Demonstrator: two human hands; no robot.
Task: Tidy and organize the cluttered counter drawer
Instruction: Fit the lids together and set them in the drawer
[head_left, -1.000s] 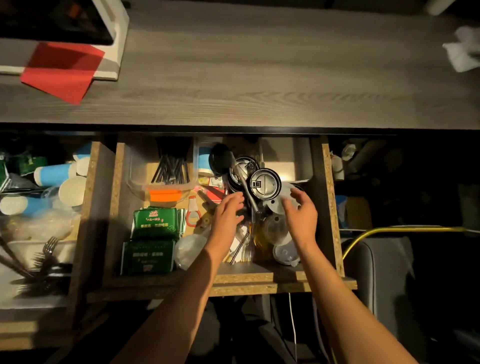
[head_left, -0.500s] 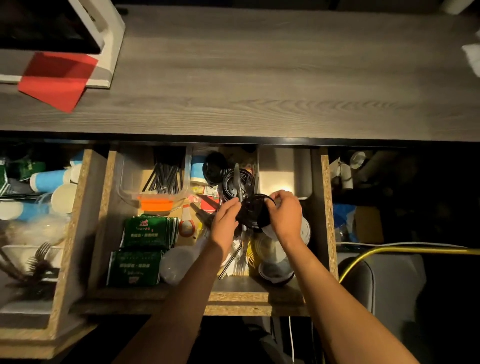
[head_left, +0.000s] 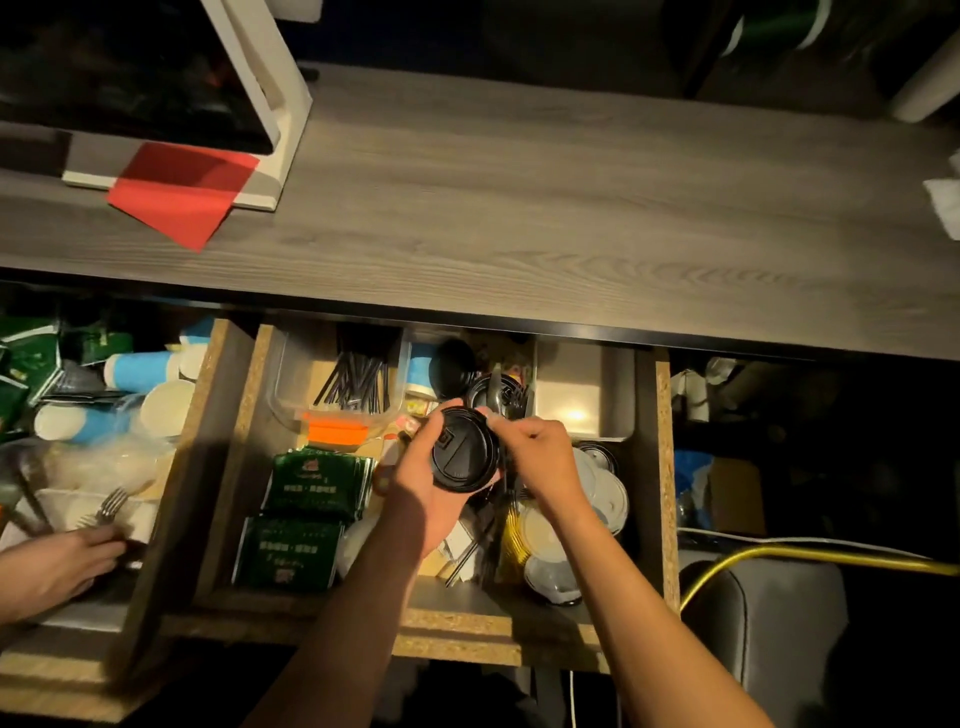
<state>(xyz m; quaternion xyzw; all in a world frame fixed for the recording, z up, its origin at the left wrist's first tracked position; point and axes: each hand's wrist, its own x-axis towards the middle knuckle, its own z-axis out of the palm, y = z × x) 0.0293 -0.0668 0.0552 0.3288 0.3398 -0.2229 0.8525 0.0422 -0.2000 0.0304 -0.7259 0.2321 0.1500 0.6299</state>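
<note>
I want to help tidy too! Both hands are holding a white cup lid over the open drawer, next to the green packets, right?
Not quite: the lid is black, not white. The head view shows the left hand and right hand holding a black cup lid over the open drawer, with the green packets lying to its left. The white lids are the ones lying in the drawer.

Dim, warm light — most edges fall into shadow. Grey wood-grain countertop (head_left: 519, 208) spans the frame. A white stand (head_left: 270, 104) sits on it at left, a red paper sheet (head_left: 176, 192) tucked under its base. Lower right: a dark padded seat (head_left: 769, 634) and a yellow cable (head_left: 810, 556) — floor too dark to read.
</note>
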